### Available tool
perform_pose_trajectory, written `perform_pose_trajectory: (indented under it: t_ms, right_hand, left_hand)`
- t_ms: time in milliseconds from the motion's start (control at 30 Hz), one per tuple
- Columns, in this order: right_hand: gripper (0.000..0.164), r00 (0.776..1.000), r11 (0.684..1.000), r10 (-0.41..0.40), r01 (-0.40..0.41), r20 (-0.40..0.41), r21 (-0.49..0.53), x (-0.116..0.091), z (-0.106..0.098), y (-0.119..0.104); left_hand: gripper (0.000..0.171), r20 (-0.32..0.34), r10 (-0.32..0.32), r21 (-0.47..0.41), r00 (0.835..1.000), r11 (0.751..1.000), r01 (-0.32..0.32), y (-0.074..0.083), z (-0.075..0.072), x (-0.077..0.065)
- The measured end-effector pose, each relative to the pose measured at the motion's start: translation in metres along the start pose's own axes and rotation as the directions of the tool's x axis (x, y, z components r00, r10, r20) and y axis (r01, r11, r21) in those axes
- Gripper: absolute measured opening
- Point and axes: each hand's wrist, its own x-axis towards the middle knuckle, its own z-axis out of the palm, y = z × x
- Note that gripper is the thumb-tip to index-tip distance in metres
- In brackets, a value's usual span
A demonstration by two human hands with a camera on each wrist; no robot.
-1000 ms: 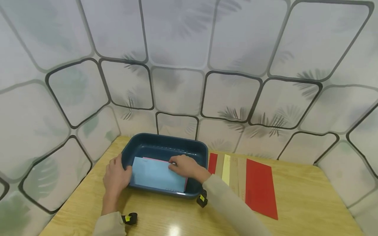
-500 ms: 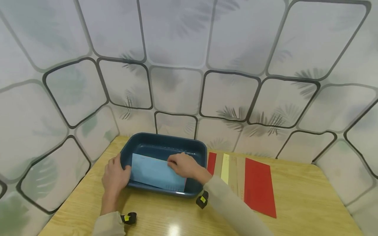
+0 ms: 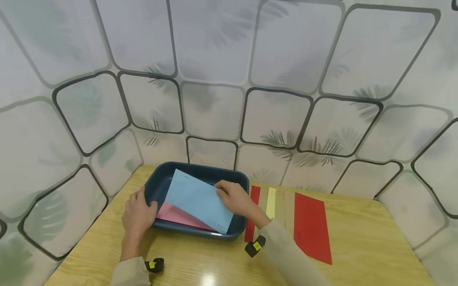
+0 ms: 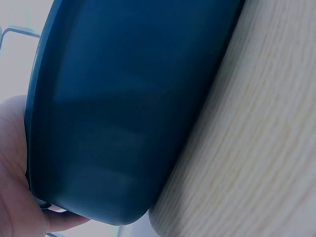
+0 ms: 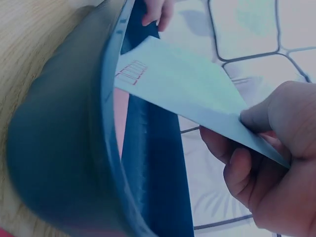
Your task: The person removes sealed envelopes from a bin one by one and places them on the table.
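My right hand (image 3: 234, 198) pinches the upper right edge of a light blue envelope (image 3: 196, 198), thumb on top and fingers curled beneath, as the right wrist view shows. The envelope (image 5: 182, 84) is tilted over the dark blue plastic tub (image 3: 204, 169), and a row of small printed boxes is visible near one corner. A pink envelope (image 3: 179, 216) lies in the tub, partly covered by the blue one. My left hand (image 3: 138, 210) grips the tub's left rim; in the left wrist view the tub wall (image 4: 113, 113) hides most of its fingers.
To the right of the tub, a row of overlapping envelopes lies on the wooden table (image 3: 372, 238): a narrow red strip (image 3: 255, 194), brown ones, a pale yellow one (image 3: 270, 202) and a large red one (image 3: 312, 226). A patterned cloth wall (image 3: 214, 107) stands behind the table.
My right hand has lifted the blue envelope off the pink one and moved it up and to the right, uncovering the pink one. My left hand stays on the rim.
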Motion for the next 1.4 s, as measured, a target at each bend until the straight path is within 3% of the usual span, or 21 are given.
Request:
perform_pose_trajectory:
  t_ms: [233,367,467,667,867,1167,1400]
  right_hand:
    - [0.018,0.987,0.984,0.115,-0.096,-0.115,0.153,-0.018,-0.010,0.005]
    - [0.017,0.973,0.961,0.183,-0.147,-0.138,0.234,-0.029,-0.015,0.010]
    - [0.018,0.967,0.942,0.222,-0.181,-0.122,0.283,-0.038,-0.018,0.013]
    - [0.021,0.957,0.874,0.285,-0.236,-0.054,0.425,-0.056,-0.026,0.015]
    - [0.027,0.934,0.800,0.353,-0.271,-0.056,0.535,-0.071,-0.034,0.017]
    - [0.022,0.916,0.744,0.400,-0.302,-0.036,0.596,-0.090,-0.042,0.033]
    - [0.026,0.881,0.690,0.474,-0.360,-0.016,0.628,-0.105,-0.052,0.039]
  left_hand:
    - [0.062,0.001,-0.007,0.004,1.000,1.000,0.007,-0.001,0.001,0.001]
    - [0.062,0.004,-0.006,0.004,1.000,1.000,0.006,-0.001,0.001,0.001]
    - [0.063,0.006,-0.003,0.005,1.000,1.000,0.003,-0.001,0.001,0.002]
    - [0.063,0.010,-0.006,0.009,1.000,1.000,0.006,-0.001,0.002,0.002]
    - [0.063,0.011,-0.003,0.009,1.000,1.000,0.003,-0.002,0.003,0.002]
    - [0.063,0.011,0.000,0.005,1.000,1.000,0.000,-0.001,0.003,0.002]
    - [0.064,0.021,-0.014,0.011,1.000,1.000,0.014,0.000,0.003,0.002]
